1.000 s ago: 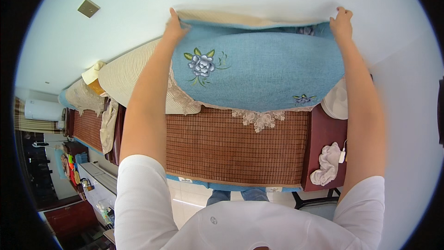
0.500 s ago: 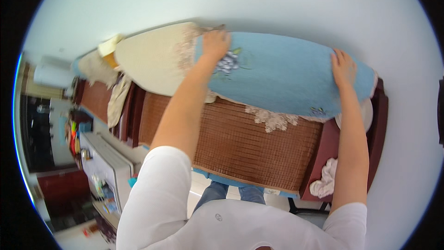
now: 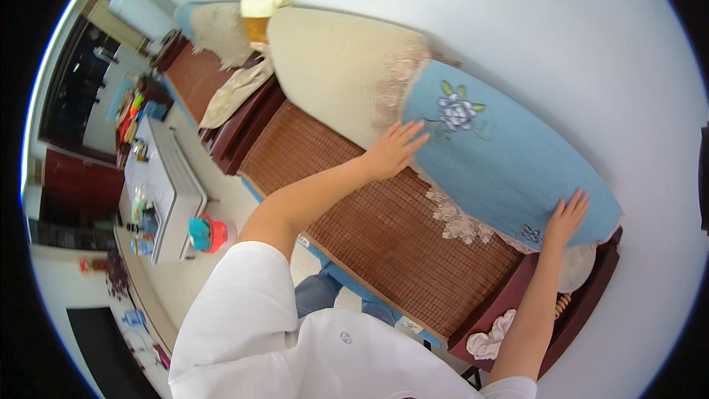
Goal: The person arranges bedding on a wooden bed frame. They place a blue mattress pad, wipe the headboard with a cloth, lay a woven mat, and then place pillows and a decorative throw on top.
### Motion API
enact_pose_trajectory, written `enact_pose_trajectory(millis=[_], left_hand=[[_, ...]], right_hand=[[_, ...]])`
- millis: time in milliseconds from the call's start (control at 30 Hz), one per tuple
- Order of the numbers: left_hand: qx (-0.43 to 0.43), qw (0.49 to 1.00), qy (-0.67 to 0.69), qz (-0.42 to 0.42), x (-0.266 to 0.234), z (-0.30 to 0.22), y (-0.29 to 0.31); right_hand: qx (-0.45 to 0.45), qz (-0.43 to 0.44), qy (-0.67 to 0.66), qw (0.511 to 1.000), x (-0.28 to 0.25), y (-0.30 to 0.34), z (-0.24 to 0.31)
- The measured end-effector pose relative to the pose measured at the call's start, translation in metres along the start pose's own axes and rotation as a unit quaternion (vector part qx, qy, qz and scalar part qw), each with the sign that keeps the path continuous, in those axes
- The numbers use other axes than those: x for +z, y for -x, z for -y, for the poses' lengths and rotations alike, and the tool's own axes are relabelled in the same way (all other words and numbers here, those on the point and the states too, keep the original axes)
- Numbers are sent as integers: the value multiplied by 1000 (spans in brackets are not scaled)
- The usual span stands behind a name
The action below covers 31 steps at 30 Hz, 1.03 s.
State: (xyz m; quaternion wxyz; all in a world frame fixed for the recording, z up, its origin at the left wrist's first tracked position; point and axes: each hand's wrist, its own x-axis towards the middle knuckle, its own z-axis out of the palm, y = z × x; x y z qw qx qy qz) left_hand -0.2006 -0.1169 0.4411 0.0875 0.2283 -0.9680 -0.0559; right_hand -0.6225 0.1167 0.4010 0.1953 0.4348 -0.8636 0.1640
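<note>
A blue sofa-back cover (image 3: 502,155) with embroidered flowers and a lace edge hangs over the right part of the sofa's backrest. My left hand (image 3: 395,149) is open, fingers spread, at the lower left edge of this cover, by the lace. With its fingers stretched out, my right hand (image 3: 567,218) lies flat on the cover's right end. To the left, a cream cover (image 3: 332,59) with a lace border drapes the backrest and meets the blue one. Below both spreads a brown woven seat mat (image 3: 384,229).
Dark red wooden armrests (image 3: 484,325) bound the seat; a crumpled white cloth (image 3: 491,336) lies on the right one. A white coffee table (image 3: 159,185) with bottles stands at left, near a red bucket (image 3: 216,233). A white wall (image 3: 561,37) rises behind the sofa.
My left hand has come down from the cover's top edge to its lower left edge. My right hand stays on the right end. The view has turned, showing more of the room at left.
</note>
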Motion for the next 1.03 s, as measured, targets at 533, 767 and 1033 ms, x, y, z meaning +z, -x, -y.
enact_pose_trajectory(millis=[533,767,1033], left_hand=[[-596,769,48,226,-42,348,447],[-609,790,62,37,-23,582,461],[-774,625,-47,-87,-12,707,515]], right_hand=[[471,630,-93,611,-2,372,161],[391,638,-284,600,-11,325,456],[171,662,-327,652,-22,277,710]])
